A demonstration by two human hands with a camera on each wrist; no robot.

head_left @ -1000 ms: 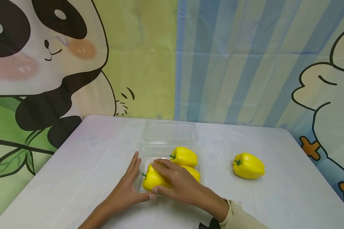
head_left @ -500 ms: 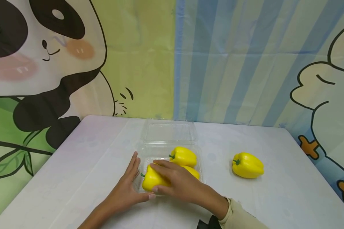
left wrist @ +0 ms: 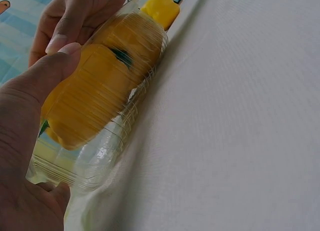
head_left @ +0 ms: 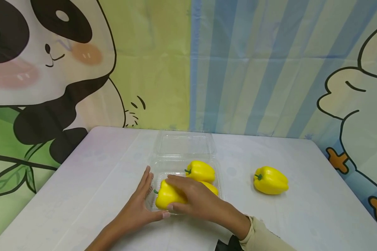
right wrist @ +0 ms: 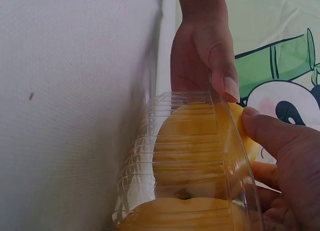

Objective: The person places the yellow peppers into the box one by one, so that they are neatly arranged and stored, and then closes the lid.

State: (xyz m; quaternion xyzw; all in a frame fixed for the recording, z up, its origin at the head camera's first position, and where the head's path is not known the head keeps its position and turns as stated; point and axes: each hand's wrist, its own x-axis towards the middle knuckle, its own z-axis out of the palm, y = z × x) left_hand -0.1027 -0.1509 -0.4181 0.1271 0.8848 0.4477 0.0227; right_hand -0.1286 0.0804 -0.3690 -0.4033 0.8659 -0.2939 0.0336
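My left hand (head_left: 137, 205) lies flat with straight fingers against the left wall of the clear plastic clamshell box (head_left: 218, 181), thumb at its near corner. Inside the box, at its near left, sits a yellow bell pepper with a green stem (head_left: 164, 198); my right hand (head_left: 194, 198) curls over it and grips it. Two more yellow peppers (head_left: 201, 170) lie in the box behind it. Right of the box, well apart, a fourth yellow pepper (head_left: 271, 180) rests on the white table (head_left: 97, 164).
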